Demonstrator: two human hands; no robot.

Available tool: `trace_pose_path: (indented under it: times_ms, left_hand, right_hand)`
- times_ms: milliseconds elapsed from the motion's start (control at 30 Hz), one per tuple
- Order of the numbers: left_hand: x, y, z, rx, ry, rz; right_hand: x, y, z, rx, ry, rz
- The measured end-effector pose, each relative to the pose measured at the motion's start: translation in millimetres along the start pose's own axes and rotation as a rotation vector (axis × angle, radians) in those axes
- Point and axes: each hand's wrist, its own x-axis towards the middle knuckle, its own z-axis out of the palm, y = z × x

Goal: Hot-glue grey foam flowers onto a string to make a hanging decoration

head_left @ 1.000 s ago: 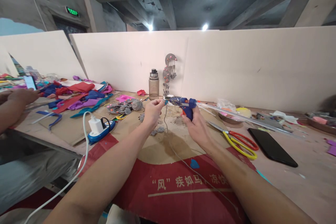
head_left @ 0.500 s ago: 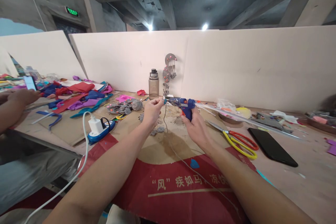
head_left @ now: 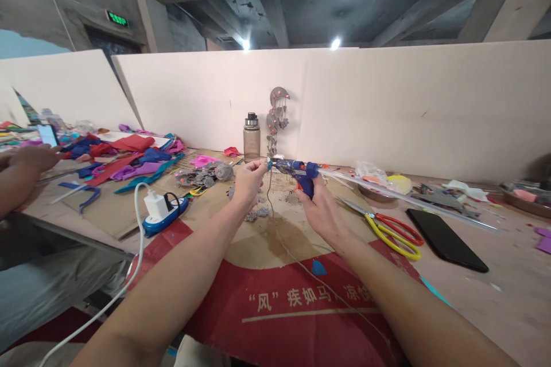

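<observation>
- White panels [head_left: 370,103] are stood across the middle of the frame, behind the worktable [head_left: 508,298].
- A red and brown cardboard sheet [head_left: 241,327], printed with pale characters, is laid over the table at the lower centre.
- Felt scraps [head_left: 129,146] in red, blue, purple and teal are heaped at the left; beside them, at the left edge, a lit phone [head_left: 48,135] is held by another person's hand [head_left: 37,159].
- A long clear glue stick [head_left: 387,190] is seen slanting from the rear of the glue gun toward the right of the frame.
- A black phone [head_left: 447,241] is laid at the right, near scissors [head_left: 390,235] with one red and one yellow handle.
- The blue glue gun [head_left: 297,168] is held just right of centre, nozzle pointed left; its handle is gripped by the closed fingers of the right hand [head_left: 322,206].
- A grey cord [head_left: 270,195] is hung just below the left fingertips; whether it is fixed to anything there cannot be told.
- A blue heart-shaped piece [head_left: 318,267] is left on the cardboard, lower centre.
- A tiny teal piece [head_left: 270,166] is pinched at centre between the fingertips of the left hand [head_left: 248,184], right by the nozzle; whether they are touching cannot be told.
</observation>
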Motion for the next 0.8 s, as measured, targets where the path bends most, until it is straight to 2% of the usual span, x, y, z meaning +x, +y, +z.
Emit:
trace_pose_path:
  times_ms: [800]
  left_hand:
    - [-2.6, 3.1, 1.5, 0.012, -0.001, -0.005]
  right_hand:
    - [-1.8, -3.4, -0.5, -0.011, -0.006, 0.016]
